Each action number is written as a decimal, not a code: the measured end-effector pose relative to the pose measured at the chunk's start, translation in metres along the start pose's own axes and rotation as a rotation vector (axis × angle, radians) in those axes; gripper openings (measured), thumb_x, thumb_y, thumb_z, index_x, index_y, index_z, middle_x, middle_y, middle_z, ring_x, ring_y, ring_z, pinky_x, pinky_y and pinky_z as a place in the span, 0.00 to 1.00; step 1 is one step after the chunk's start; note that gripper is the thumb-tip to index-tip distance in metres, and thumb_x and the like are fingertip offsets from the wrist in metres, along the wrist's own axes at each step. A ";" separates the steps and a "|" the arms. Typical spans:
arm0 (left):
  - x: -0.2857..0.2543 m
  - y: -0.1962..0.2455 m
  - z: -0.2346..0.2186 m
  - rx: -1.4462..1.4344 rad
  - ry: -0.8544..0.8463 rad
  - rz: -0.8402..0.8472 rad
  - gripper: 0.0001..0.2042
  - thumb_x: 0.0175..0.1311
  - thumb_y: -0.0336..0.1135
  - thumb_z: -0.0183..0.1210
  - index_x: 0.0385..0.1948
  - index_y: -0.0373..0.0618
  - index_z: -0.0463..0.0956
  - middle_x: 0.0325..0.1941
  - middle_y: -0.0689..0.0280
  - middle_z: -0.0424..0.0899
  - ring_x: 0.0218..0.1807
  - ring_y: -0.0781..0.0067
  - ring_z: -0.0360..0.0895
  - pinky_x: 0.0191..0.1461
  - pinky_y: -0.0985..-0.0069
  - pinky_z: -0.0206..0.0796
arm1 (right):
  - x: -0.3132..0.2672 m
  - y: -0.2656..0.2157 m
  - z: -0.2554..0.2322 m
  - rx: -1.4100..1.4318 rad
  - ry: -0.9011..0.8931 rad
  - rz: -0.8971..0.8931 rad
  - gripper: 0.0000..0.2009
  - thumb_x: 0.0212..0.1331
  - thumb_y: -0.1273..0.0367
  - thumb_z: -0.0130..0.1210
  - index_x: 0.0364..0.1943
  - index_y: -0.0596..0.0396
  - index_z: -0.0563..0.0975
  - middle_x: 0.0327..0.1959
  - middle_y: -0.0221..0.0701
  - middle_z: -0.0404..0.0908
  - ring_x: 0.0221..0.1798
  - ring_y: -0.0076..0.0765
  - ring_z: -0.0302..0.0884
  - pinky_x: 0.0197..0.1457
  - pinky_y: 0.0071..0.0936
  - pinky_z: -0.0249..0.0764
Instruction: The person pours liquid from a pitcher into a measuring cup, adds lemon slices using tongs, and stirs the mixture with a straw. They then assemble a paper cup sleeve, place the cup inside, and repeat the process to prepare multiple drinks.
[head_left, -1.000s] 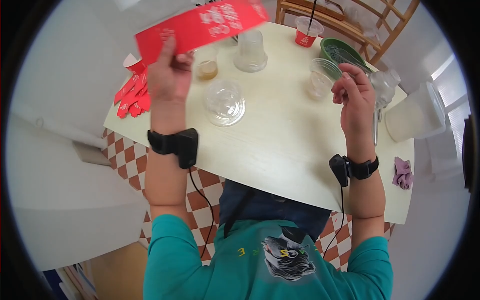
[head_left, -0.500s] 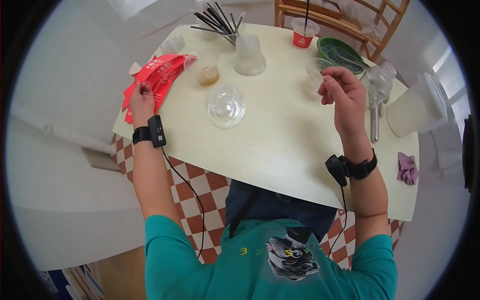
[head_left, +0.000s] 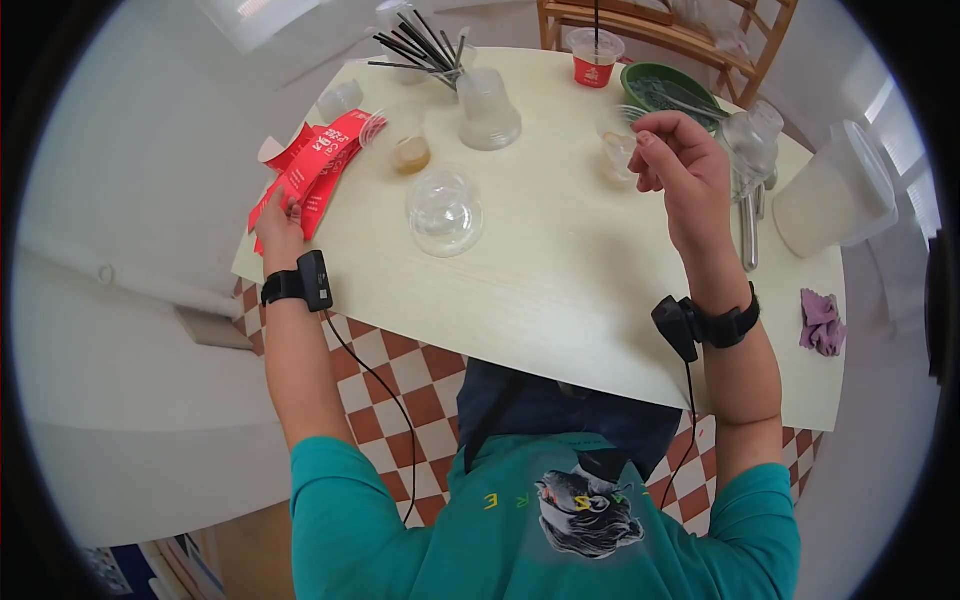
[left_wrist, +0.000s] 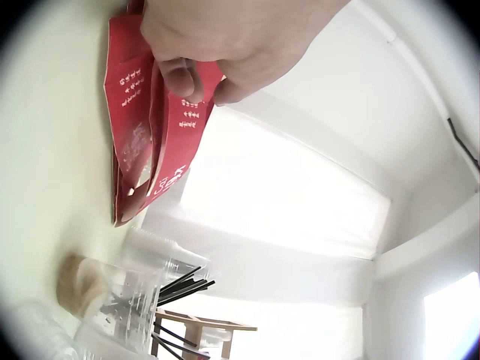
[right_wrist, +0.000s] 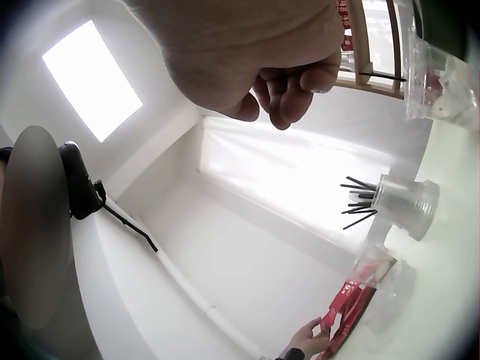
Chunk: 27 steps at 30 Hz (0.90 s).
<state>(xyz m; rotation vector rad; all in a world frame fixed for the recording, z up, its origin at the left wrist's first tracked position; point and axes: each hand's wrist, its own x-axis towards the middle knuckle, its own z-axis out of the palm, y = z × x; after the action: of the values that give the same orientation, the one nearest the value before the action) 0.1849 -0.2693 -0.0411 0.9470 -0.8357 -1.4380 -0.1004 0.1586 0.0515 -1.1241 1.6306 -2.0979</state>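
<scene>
My left hand [head_left: 283,228] is at the pile of red paper cup sleeves [head_left: 325,160] on the table's left side. Its thumb and fingers pinch the near end of the top sleeve [left_wrist: 184,116], seen close up in the left wrist view. White lettering runs along that sleeve. Over the right part of the table, my right hand [head_left: 690,180] is raised with its fingers loosely bent and nothing in them. Beyond its fingertips in the head view lies a clear plastic cup [head_left: 618,150].
Clear domed lids [head_left: 445,225], a cup with brown contents [head_left: 410,155], upturned cups [head_left: 488,115] and black straws [head_left: 425,48] stand mid-table. At right are a green bowl [head_left: 640,75], a whitish bucket [head_left: 825,200] and a purple cloth [head_left: 822,325]. A sleeved cup [head_left: 593,72] stands at the back.
My left hand has lowered a red sleeve from above the table onto the pile at left, and still pinches it there. My right hand stays raised, with little movement.
</scene>
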 end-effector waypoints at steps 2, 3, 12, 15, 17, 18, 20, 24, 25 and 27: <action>0.000 0.003 -0.001 0.065 0.041 0.014 0.09 0.60 0.26 0.61 0.40 0.38 0.73 0.35 0.62 0.79 0.30 0.74 0.77 0.29 0.84 0.70 | 0.000 -0.001 0.001 -0.002 -0.004 -0.009 0.06 0.61 0.71 0.55 0.36 0.60 0.78 0.25 0.24 0.78 0.28 0.16 0.74 0.28 0.16 0.68; -0.002 0.005 -0.001 0.128 0.084 0.027 0.09 0.59 0.27 0.61 0.39 0.38 0.73 0.35 0.61 0.80 0.28 0.74 0.77 0.27 0.83 0.70 | -0.001 -0.002 0.001 0.000 -0.003 -0.010 0.06 0.61 0.71 0.55 0.36 0.60 0.78 0.25 0.24 0.78 0.28 0.16 0.74 0.28 0.16 0.68; -0.027 0.023 0.009 0.174 0.055 0.157 0.08 0.61 0.28 0.59 0.39 0.39 0.73 0.33 0.64 0.80 0.25 0.78 0.76 0.24 0.83 0.67 | 0.001 -0.009 -0.003 -0.019 0.013 -0.067 0.06 0.60 0.71 0.56 0.36 0.60 0.78 0.25 0.25 0.78 0.28 0.16 0.74 0.28 0.16 0.68; -0.055 0.036 0.042 0.320 -0.107 0.406 0.08 0.62 0.29 0.59 0.39 0.39 0.73 0.34 0.65 0.80 0.27 0.80 0.75 0.26 0.84 0.66 | 0.004 -0.019 -0.014 -0.050 0.070 -0.110 0.07 0.60 0.71 0.56 0.37 0.61 0.78 0.25 0.26 0.79 0.29 0.17 0.74 0.28 0.16 0.69; -0.098 0.049 0.082 0.353 -0.307 0.409 0.08 0.62 0.30 0.59 0.40 0.38 0.74 0.34 0.65 0.80 0.28 0.81 0.75 0.27 0.84 0.66 | 0.006 -0.025 -0.021 0.008 0.097 -0.183 0.07 0.60 0.71 0.56 0.37 0.61 0.78 0.26 0.27 0.79 0.28 0.17 0.75 0.28 0.16 0.69; -0.122 0.052 0.102 0.387 -0.495 0.418 0.09 0.62 0.31 0.59 0.40 0.38 0.74 0.33 0.66 0.80 0.29 0.82 0.74 0.28 0.85 0.65 | 0.005 -0.027 -0.024 0.002 0.105 -0.183 0.07 0.60 0.71 0.56 0.37 0.61 0.78 0.26 0.27 0.79 0.28 0.17 0.75 0.28 0.16 0.69; -0.158 0.049 0.142 0.447 -0.734 0.369 0.10 0.62 0.33 0.60 0.40 0.38 0.76 0.33 0.67 0.80 0.30 0.82 0.75 0.32 0.84 0.66 | 0.005 -0.031 -0.027 -0.027 0.170 -0.212 0.07 0.62 0.70 0.54 0.39 0.58 0.78 0.23 0.27 0.78 0.24 0.17 0.69 0.29 0.17 0.66; -0.204 0.027 0.229 0.832 -1.109 0.502 0.13 0.62 0.37 0.59 0.43 0.38 0.77 0.41 0.66 0.80 0.40 0.78 0.77 0.41 0.79 0.69 | 0.005 -0.039 -0.034 0.002 0.206 -0.257 0.07 0.62 0.70 0.54 0.39 0.58 0.78 0.23 0.27 0.78 0.24 0.17 0.69 0.29 0.17 0.66; -0.206 0.014 0.252 0.904 -1.152 0.605 0.14 0.61 0.37 0.60 0.44 0.38 0.77 0.41 0.65 0.81 0.42 0.74 0.78 0.45 0.76 0.69 | 0.004 -0.043 -0.035 0.022 0.198 -0.267 0.07 0.61 0.70 0.55 0.37 0.60 0.78 0.24 0.27 0.79 0.26 0.17 0.72 0.29 0.16 0.68; -0.196 -0.017 0.295 0.974 -1.207 0.717 0.15 0.60 0.37 0.60 0.44 0.38 0.77 0.42 0.63 0.82 0.45 0.71 0.78 0.48 0.73 0.70 | 0.003 -0.049 -0.039 0.040 0.203 -0.282 0.06 0.60 0.71 0.56 0.36 0.61 0.79 0.25 0.27 0.80 0.28 0.17 0.75 0.28 0.16 0.70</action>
<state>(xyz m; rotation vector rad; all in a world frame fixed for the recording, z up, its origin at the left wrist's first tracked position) -0.0881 -0.0807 0.0834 0.2038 -2.5963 -0.7884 -0.1172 0.2009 0.0945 -1.2249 1.5841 -2.4826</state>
